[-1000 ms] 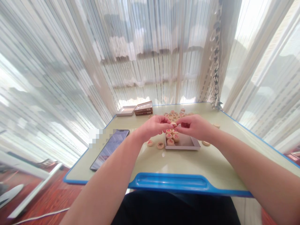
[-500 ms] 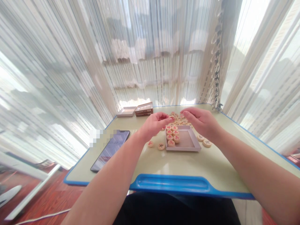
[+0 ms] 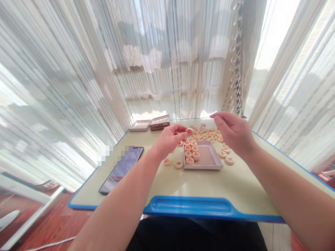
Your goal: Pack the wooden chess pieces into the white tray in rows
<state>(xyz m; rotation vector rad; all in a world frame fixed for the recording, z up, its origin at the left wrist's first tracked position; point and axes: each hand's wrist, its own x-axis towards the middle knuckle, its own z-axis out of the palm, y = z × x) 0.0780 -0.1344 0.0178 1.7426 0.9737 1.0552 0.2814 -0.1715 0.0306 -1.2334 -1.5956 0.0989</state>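
My left hand (image 3: 171,137) pinches a round Chinese chess piece (image 3: 189,131) with a red character, above the far left corner of a shallow white box tray (image 3: 211,155). Along the tray's left side, red-character pieces (image 3: 195,156) lie in two columns. My right hand (image 3: 232,130) hovers over the table's right part, nothing in it, index finger stretched out and thumb a little apart. Behind the tray spreads a pile of loose chess pieces (image 3: 204,136), red and black. More black-character pieces (image 3: 229,160) lie right of the tray. Left of it are a black-character piece (image 3: 178,164) and a red one (image 3: 166,161).
A phone (image 3: 123,170) lies on the table's left side. At the back left are an open box tray (image 3: 139,125) and stacked brown boxes (image 3: 159,122). The pale green table (image 3: 209,184) has a blue rim with a moulded groove in front. Curtains hang behind.
My right hand has lifted away from the pile, up and to the right, uncovering more pieces. My left hand still holds its piece and has shifted slightly left in view.
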